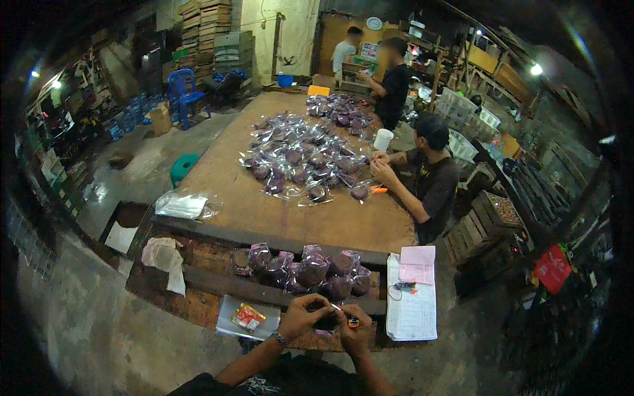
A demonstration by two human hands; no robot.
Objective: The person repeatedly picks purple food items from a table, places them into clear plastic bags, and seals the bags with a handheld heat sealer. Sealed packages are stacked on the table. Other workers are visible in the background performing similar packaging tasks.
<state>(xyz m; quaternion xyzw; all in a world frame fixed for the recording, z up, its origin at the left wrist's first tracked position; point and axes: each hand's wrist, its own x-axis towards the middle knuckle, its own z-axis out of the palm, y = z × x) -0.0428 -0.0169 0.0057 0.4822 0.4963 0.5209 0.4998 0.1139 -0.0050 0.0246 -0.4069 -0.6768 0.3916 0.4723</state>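
My left hand (303,317) is bent over the near edge of the table, its fingertips pinched close to a thin pale piece (336,307). Whether it grips that piece cannot be told. In my right hand (357,330) is a small orange-and-black tool (353,322), perhaps a cutter, mostly hidden by the fingers. Both hands nearly meet. Just beyond them, round purple-brown items in clear plastic wrap (311,273) sit in a row in the table's recessed near section. Beside my left wrist lie clear plastic sheets (225,317) with a red-and-yellow packet (248,317) on top.
Papers (412,314) with a pink sheet and pens lie right; a cloth (166,260) lies left. Many wrapped items cover the wooden tabletop (237,218), with a plastic bag pack (182,205) at its corner. One person (436,178) sits at the right side; two others stand farther back.
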